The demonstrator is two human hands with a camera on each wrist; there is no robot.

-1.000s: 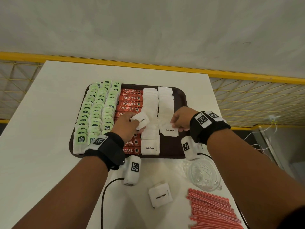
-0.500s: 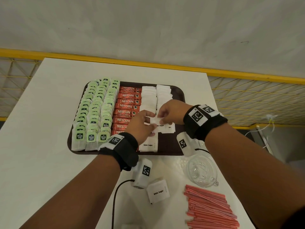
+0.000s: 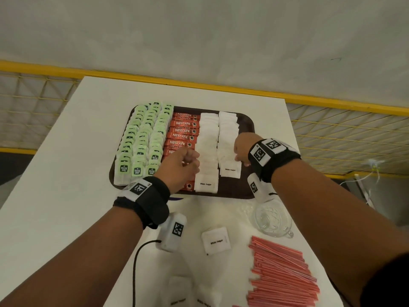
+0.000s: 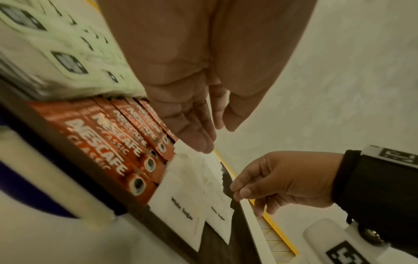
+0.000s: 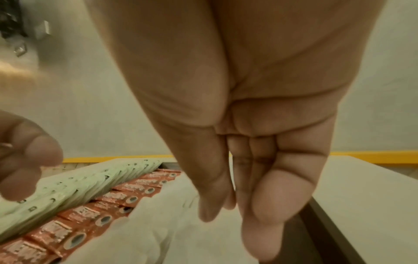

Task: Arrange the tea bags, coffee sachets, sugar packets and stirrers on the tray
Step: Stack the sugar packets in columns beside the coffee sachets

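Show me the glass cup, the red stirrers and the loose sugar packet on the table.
glass cup [image 3: 269, 218]: head view, its clear bowl.
red stirrers [image 3: 281, 278]: head view, middle of the pile.
loose sugar packet [image 3: 215, 240]: head view, its printed face.

A white table [image 3: 73, 138] stands against a pale wall [image 3: 199, 29]; a yellow rail [image 3: 332, 103] runs along its far edge, with yellow wire mesh [image 3: 33, 96] below on both sides; a clear glass cup [image 3: 271, 218] sits near the table's right edge; a black cable [image 3: 136, 269] trails across the near part; thin white cords [image 3: 365, 185] hang off to the right.
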